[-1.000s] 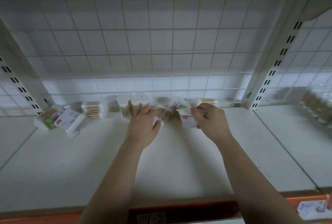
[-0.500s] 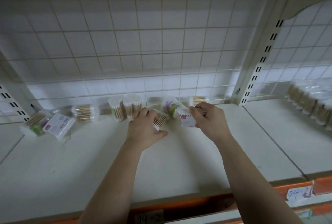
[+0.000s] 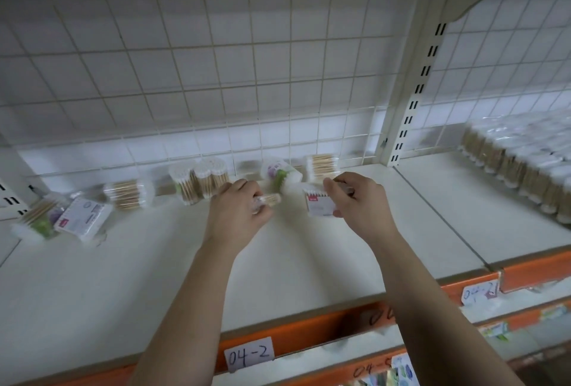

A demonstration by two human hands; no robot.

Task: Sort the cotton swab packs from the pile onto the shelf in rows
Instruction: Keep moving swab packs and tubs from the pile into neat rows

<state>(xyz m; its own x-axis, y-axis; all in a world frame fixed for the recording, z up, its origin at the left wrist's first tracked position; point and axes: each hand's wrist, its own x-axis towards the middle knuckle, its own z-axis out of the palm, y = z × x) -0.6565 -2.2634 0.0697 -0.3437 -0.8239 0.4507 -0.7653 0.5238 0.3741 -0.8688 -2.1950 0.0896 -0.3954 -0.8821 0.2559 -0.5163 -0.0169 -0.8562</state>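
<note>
Nearest, at six o'clock, a paper label (image 3: 249,353) reading 04-2 sits on the orange front edge (image 3: 309,331) of the white shelf (image 3: 154,277). Mid-shelf, the left hand (image 3: 236,215) curls its fingers round a small swab pack (image 3: 269,199). At its three o'clock, the right hand (image 3: 361,203) pinches a white boxed pack (image 3: 318,204) by the top edge. Beyond them, loose packs (image 3: 199,177) lie scattered along the wire grid back (image 3: 216,76), with two more (image 3: 83,220) at nine o'clock. Neat rows of packs (image 3: 525,169) fill the neighbouring shelf at two o'clock.
</note>
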